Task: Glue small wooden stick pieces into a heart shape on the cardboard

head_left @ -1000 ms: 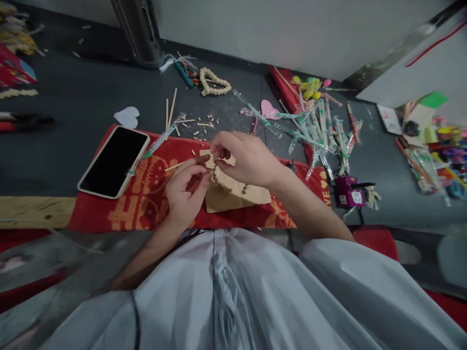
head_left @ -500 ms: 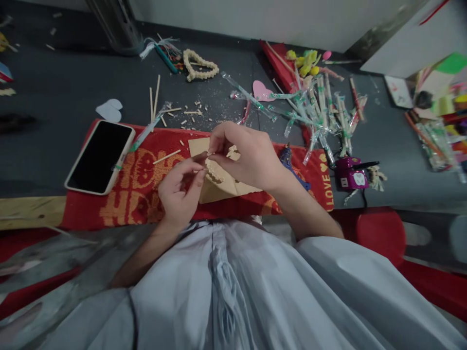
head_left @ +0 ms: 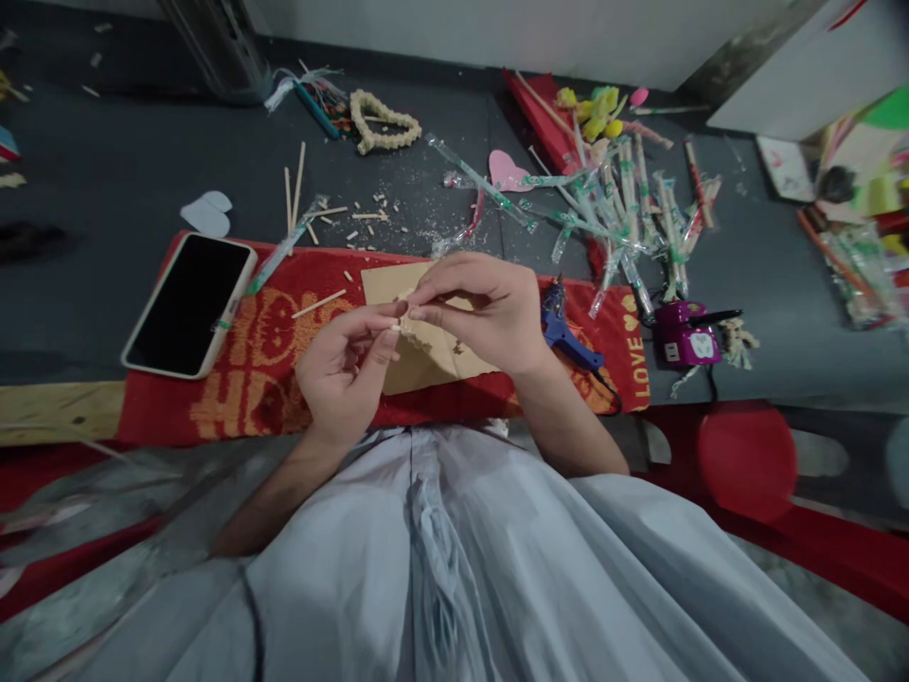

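Note:
Over a tan cardboard sheet (head_left: 418, 374), both hands work close together with their fingertips nearly meeting. My left hand (head_left: 341, 369) is closed in a pinch, and a small pale stick piece (head_left: 396, 328) shows at its thumb and index finger. My right hand (head_left: 490, 308) pinches from the other side, its fingertips at a bumpy beige strip (head_left: 418, 339) built of short stick bits. Fingers hide much of that strip. Under the cardboard lies a red towel (head_left: 256, 398) with orange lettering. A blue glue gun (head_left: 568, 341) rests right of my right hand.
A phone (head_left: 188, 303) lies on the towel's left. Behind are a bumpy beige heart frame (head_left: 387, 142), scattered stick bits (head_left: 369, 216), a pink paper heart (head_left: 507, 171) and wrapped sticks (head_left: 625, 204). A purple device (head_left: 686, 336) stands at right, a metal post (head_left: 220, 52) at the back.
My right hand has turned and lowered slightly, its fingers stretching more to the left. More of the glue gun shows. The whole view has shifted a little.

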